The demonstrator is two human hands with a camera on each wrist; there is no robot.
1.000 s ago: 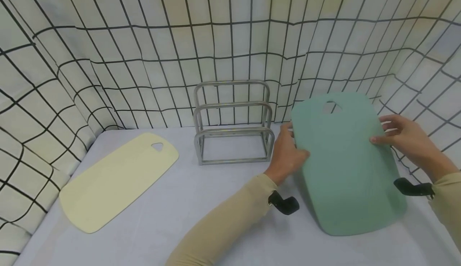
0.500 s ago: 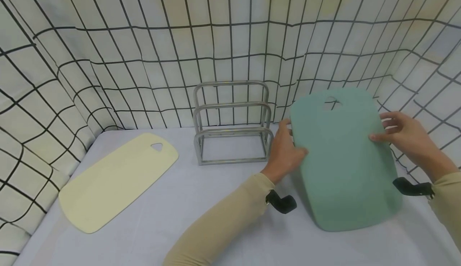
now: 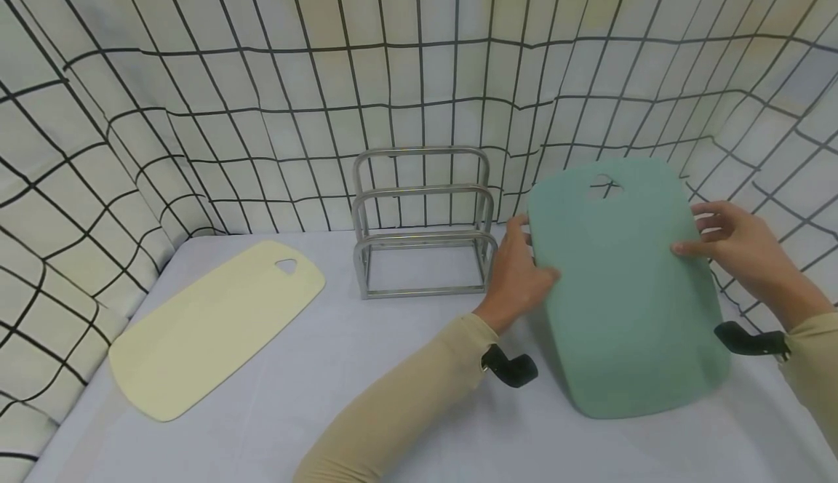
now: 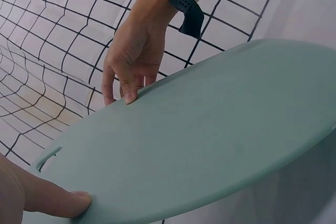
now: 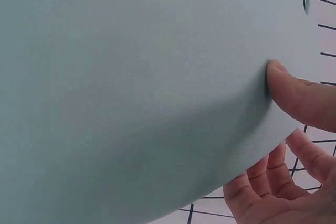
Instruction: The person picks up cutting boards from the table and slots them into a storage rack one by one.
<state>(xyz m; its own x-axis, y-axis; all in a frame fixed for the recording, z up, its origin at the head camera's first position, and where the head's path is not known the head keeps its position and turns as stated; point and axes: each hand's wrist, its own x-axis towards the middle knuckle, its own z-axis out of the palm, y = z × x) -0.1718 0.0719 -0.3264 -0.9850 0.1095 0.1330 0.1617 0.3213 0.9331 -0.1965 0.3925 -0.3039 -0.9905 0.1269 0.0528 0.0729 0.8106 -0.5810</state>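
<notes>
Progress, judging only from how things lie: early on. Green board (image 3: 622, 301) is in hand, tilted with its far end raised, out at 3 to 4 o'clock from the metal rack (image 3: 425, 190); lower edge casts shadow on the counter (image 3: 366, 366), can't tell whether it touches. Left hand (image 3: 520, 279) has a narrow grip on the board's 9 o'clock edge, thumb on the upper face, fingers round the side; right hand (image 3: 740, 246) pinches it at about 2 o'clock, and the right wrist view shows thumb on the face, fingers behind the edge. So both grips hold the same board. Done: green board taken up, two-handed. Left: it's not yet let go or set down anywhere, and it sits apart from the rack. Yellow board (image 3: 209, 337) lies flat at 8 o'clock from the rack, no hand on it, so nothing looks done there. Neither board is in the rack, which stands upright toward the counter's 12 o'clock side, near the gridded sheet (image 3: 406, 76). Can't tell how firmly either hand is holding.
</notes>
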